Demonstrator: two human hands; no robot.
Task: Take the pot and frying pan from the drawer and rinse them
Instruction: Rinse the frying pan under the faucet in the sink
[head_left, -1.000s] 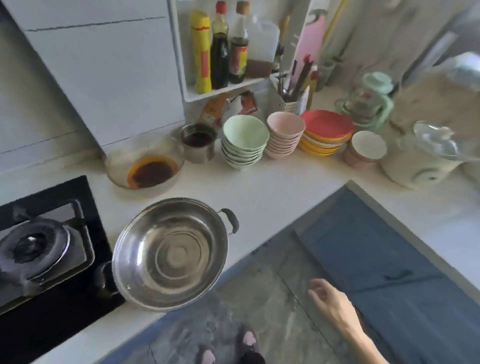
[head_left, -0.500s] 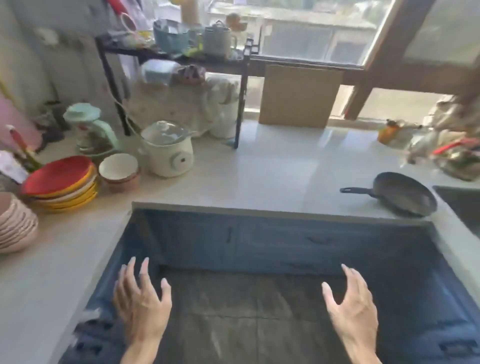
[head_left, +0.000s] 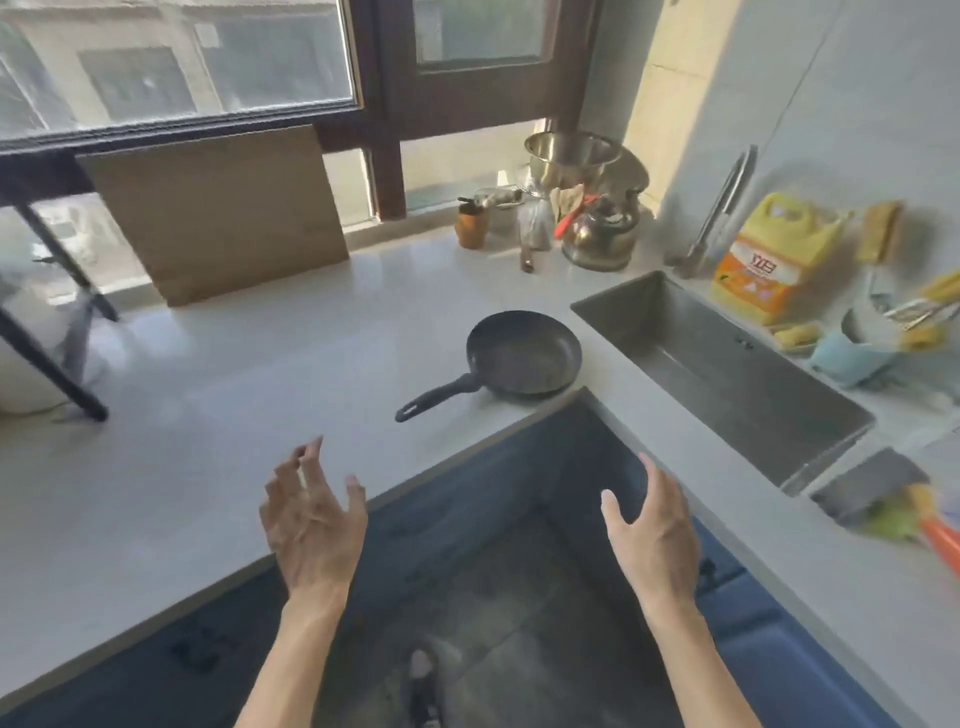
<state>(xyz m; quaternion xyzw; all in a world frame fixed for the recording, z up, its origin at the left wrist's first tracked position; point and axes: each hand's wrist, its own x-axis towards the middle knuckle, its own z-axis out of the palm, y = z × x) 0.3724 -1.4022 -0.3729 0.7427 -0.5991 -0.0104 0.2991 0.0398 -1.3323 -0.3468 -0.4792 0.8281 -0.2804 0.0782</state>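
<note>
both my left hand (head_left: 311, 525) and right hand (head_left: 652, 535) hang wide and empty; the frying pan (head_left: 522, 358) sits at the counter's inner corner beside the sink (head_left: 727, 374); i'd grip its handle firmly, lift level.

2 bare forearms (head_left: 291, 670), 1 shoe (head_left: 422, 675) (blurred).

Bright daylight from the window (head_left: 176, 57) — wide-angle bowing, right edge perhaps motion-blurred
</note>
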